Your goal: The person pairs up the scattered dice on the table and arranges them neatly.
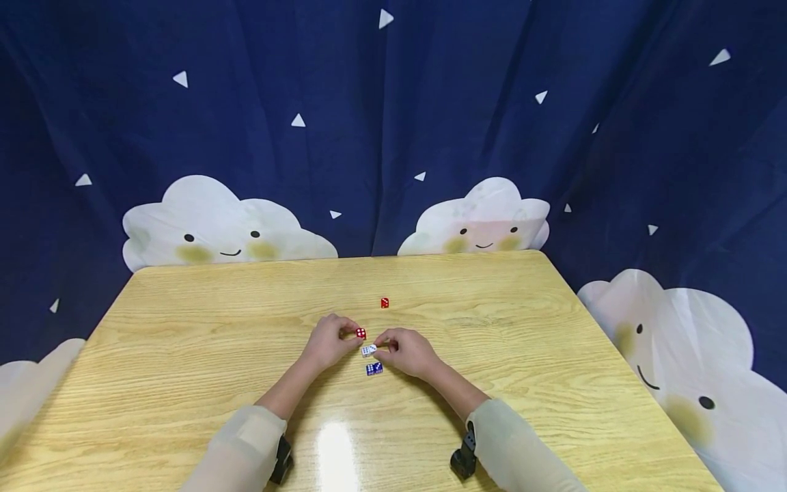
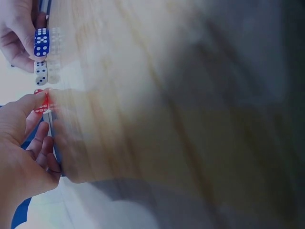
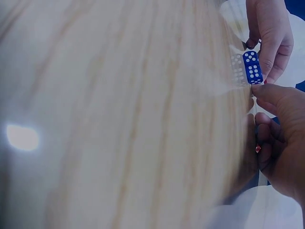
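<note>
My left hand (image 1: 328, 342) pinches a red die (image 1: 361, 333) between thumb and fingertips, low over the table. In the left wrist view that red die (image 2: 42, 101) shows in the fingers. Just nearer to me, two white dice (image 1: 369, 350) lie side by side. The thumb and index finger of my right hand (image 1: 408, 352) pinch the right one. Two blue dice (image 1: 374, 369) sit side by side in front of the white pair. Seen from the right wrist, the blue dice (image 3: 252, 67) hide the white ones.
Another red die (image 1: 384, 303) lies alone farther back on the wooden table (image 1: 215, 321). Behind the table hangs a dark blue curtain (image 1: 344, 82) with white triangles and smiling clouds. Light glares off the tabletop near the front.
</note>
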The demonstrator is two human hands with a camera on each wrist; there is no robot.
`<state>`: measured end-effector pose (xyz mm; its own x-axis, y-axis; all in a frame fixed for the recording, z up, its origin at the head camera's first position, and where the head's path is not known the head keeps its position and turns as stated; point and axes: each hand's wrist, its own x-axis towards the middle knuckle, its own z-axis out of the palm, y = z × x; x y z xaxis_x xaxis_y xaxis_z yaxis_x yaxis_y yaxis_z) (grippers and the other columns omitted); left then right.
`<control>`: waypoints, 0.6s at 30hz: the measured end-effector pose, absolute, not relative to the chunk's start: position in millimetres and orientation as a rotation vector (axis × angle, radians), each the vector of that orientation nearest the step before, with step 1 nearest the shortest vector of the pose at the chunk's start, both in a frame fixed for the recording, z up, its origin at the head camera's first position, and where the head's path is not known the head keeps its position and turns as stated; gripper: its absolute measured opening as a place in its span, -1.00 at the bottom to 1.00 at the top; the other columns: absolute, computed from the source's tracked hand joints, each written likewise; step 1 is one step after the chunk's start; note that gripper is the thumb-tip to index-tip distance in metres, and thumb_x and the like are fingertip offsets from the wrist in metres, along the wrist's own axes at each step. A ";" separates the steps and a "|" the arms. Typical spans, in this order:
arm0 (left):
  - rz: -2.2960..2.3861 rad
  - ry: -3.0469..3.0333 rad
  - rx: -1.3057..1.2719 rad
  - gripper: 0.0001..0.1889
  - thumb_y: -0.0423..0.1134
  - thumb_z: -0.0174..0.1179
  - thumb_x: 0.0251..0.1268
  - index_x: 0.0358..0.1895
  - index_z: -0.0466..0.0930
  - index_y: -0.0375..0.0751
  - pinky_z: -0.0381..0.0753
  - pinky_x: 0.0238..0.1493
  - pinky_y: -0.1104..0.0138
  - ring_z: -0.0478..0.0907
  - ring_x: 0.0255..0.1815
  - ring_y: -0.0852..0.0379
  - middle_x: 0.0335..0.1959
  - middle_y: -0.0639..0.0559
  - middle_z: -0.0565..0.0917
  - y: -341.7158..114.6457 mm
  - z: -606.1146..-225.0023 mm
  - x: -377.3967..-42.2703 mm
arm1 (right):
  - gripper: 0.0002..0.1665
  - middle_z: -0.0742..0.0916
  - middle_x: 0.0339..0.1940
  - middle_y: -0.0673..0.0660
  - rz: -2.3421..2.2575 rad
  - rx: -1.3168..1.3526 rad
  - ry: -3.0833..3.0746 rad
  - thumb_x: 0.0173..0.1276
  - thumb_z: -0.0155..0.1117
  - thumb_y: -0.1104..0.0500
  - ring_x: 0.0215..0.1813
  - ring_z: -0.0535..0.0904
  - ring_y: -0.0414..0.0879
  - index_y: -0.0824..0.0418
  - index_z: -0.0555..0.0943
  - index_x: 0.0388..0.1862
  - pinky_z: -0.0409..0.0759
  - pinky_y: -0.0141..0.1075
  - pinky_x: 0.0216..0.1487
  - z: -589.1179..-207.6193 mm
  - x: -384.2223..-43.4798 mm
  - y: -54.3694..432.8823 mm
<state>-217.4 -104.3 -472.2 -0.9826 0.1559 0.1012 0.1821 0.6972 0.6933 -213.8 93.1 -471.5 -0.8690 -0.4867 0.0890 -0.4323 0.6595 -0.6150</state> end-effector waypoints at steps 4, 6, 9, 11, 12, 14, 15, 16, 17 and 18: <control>-1.158 -2.872 -0.285 -0.79 -0.19 0.38 0.02 -0.25 0.69 -0.17 0.36 -0.22 0.30 0.40 -0.31 0.13 -0.33 0.01 0.59 -104.5 -472.0 -217.7 | -0.79 0.51 -0.63 -0.10 -0.963 -0.735 2.781 0.19 0.33 0.05 -0.60 0.32 -0.30 0.09 0.68 -0.22 0.26 -0.46 -0.55 -472.1 -215.3 92.4; -1.148 -2.872 -0.293 -0.78 -0.20 0.38 0.02 -0.25 0.69 -0.18 0.35 -0.24 0.30 0.39 -0.32 0.13 -0.34 0.01 0.58 -104.5 -472.3 -217.4 | -0.79 0.51 -0.64 -0.12 -0.949 -0.724 2.780 0.19 0.33 0.04 -0.60 0.32 -0.31 0.08 0.68 -0.22 0.26 -0.47 -0.55 -472.5 -215.9 92.3; -1.136 -2.871 -0.298 -0.78 -0.19 0.38 0.02 -0.25 0.69 -0.19 0.35 -0.27 0.31 0.37 -0.34 0.13 -0.36 0.00 0.57 -104.8 -472.4 -217.2 | -0.78 0.50 -0.64 -0.13 -0.947 -0.718 2.773 0.20 0.33 0.03 -0.61 0.32 -0.31 0.07 0.68 -0.21 0.26 -0.48 -0.55 -471.4 -216.7 92.7; -1.130 -2.867 -0.296 -0.78 -0.19 0.38 0.01 -0.26 0.69 -0.19 0.35 -0.27 0.31 0.37 -0.35 0.14 -0.37 0.00 0.56 -105.0 -472.6 -217.5 | -0.78 0.51 -0.64 -0.11 -0.960 -0.722 2.760 0.19 0.33 0.03 -0.60 0.32 -0.30 0.08 0.68 -0.21 0.27 -0.47 -0.56 -469.9 -216.8 93.2; -1.127 -2.867 -0.294 -0.78 -0.19 0.38 0.01 -0.26 0.69 -0.19 0.35 -0.27 0.31 0.37 -0.35 0.14 -0.37 0.00 0.56 -105.1 -472.7 -217.8 | -0.78 0.52 -0.63 -0.10 -0.971 -0.724 2.750 0.19 0.34 0.04 -0.60 0.33 -0.29 0.09 0.67 -0.21 0.28 -0.46 -0.55 -469.0 -216.8 93.6; -1.123 -2.866 -0.293 -0.78 -0.19 0.38 0.01 -0.27 0.69 -0.19 0.34 -0.27 0.31 0.37 -0.35 0.14 -0.38 0.00 0.55 -105.2 -473.3 -218.3 | -0.78 0.53 -0.62 -0.09 -0.984 -0.732 2.736 0.19 0.34 0.04 -0.58 0.34 -0.29 0.10 0.67 -0.21 0.30 -0.46 -0.54 -468.1 -217.2 94.6; -1.122 -2.865 -0.293 -0.78 -0.19 0.38 0.01 -0.27 0.69 -0.19 0.34 -0.27 0.31 0.37 -0.35 0.15 -0.38 0.00 0.55 -105.2 -473.5 -218.4 | -0.78 0.54 -0.60 -0.09 -0.993 -0.737 2.729 0.19 0.35 0.05 -0.57 0.35 -0.28 0.10 0.67 -0.21 0.31 -0.46 -0.54 -467.5 -217.4 95.0; -1.123 -2.866 -0.293 -0.78 -0.19 0.38 0.01 -0.27 0.69 -0.19 0.34 -0.27 0.31 0.37 -0.35 0.15 -0.38 0.00 0.55 -105.3 -473.8 -218.5 | -0.78 0.55 -0.59 -0.08 -0.996 -0.741 2.726 0.18 0.35 0.05 -0.56 0.36 -0.28 0.10 0.67 -0.22 0.32 -0.46 -0.53 -467.1 -217.8 95.3; -1.124 -2.867 -0.295 -0.78 -0.19 0.38 0.01 -0.27 0.69 -0.19 0.34 -0.27 0.32 0.37 -0.35 0.15 -0.38 0.00 0.55 -105.4 -473.9 -218.3 | -0.78 0.56 -0.58 -0.09 -0.995 -0.743 2.725 0.17 0.36 0.05 -0.55 0.37 -0.28 0.10 0.67 -0.22 0.33 -0.46 -0.52 -466.8 -218.3 95.8; -1.126 -2.870 -0.295 -0.78 -0.19 0.38 0.01 -0.26 0.69 -0.20 0.34 -0.27 0.32 0.37 -0.35 0.15 -0.37 0.00 0.55 -105.4 -474.1 -218.0 | -0.78 0.57 -0.57 -0.08 -0.993 -0.749 2.728 0.17 0.36 0.05 -0.54 0.38 -0.28 0.10 0.67 -0.22 0.35 -0.47 -0.52 -466.6 -218.9 96.2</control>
<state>-218.0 -105.4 -474.1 -0.9809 0.1604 0.1104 0.1926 0.7174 0.6695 -218.9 96.2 -466.6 -0.8656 -0.4995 0.0343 -0.4047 0.6577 -0.6353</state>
